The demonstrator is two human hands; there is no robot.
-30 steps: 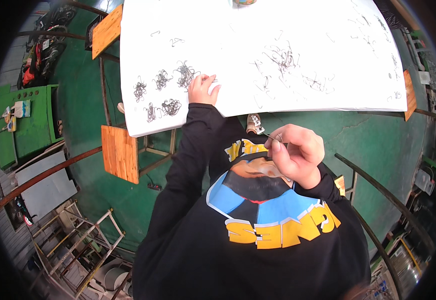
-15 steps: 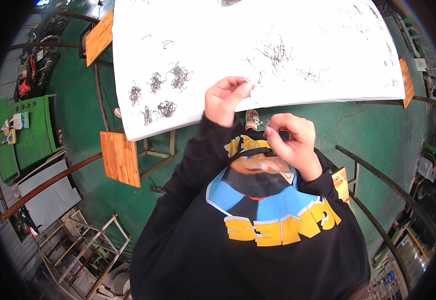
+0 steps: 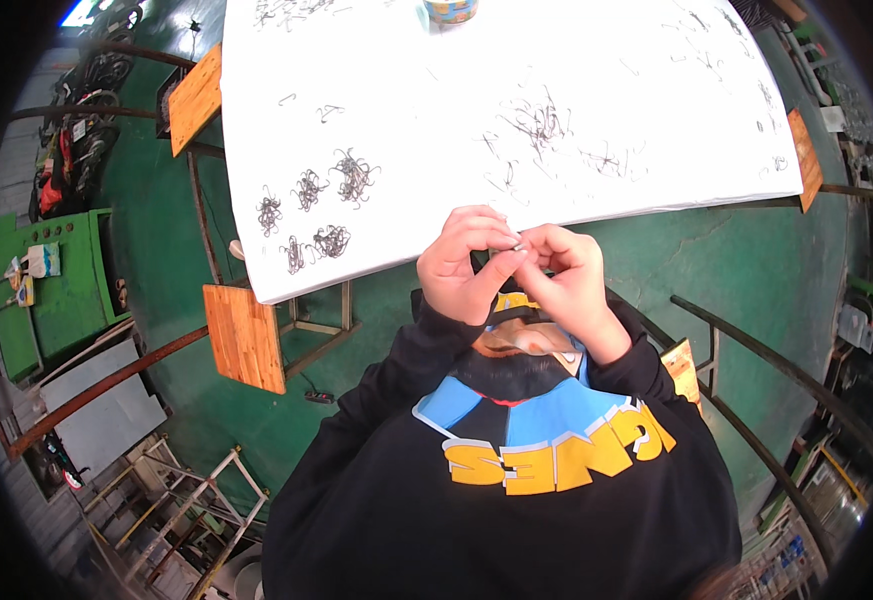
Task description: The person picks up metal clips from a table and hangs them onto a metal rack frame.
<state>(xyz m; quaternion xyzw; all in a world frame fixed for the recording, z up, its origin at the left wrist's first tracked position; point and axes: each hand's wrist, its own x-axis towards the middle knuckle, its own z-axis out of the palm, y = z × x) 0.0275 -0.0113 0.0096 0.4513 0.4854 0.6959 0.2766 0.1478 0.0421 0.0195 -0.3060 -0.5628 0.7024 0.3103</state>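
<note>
My left hand (image 3: pixel 468 268) and my right hand (image 3: pixel 568 285) meet just off the near edge of the white-topped table (image 3: pixel 396 130). Thumbs and fingers of both are pinched together, tips touching. Something tiny seems to be between them, but the fingers cover most of it. Beyond my hands, thin dark hook-shaped wire pieces (image 3: pixel 540 122) lie in a loose scatter, with another loose group (image 3: pixel 611 158) to their right. On the left side of the table, similar hooks are gathered in several small heaps, among them a larger one (image 3: pixel 354 176) and one closer to me (image 3: pixel 331 241).
A round patterned tub (image 3: pixel 451 10) stands at the far edge of the table. Wooden-topped stools (image 3: pixel 244 338) flank the table on the green floor. To the left is a green bench (image 3: pixel 51 290); a metal frame (image 3: pixel 191 510) stands at the lower left.
My left hand has drawn back from over the table, and my right hand has moved left to meet it. The view has shifted, bringing the tub further into sight.
</note>
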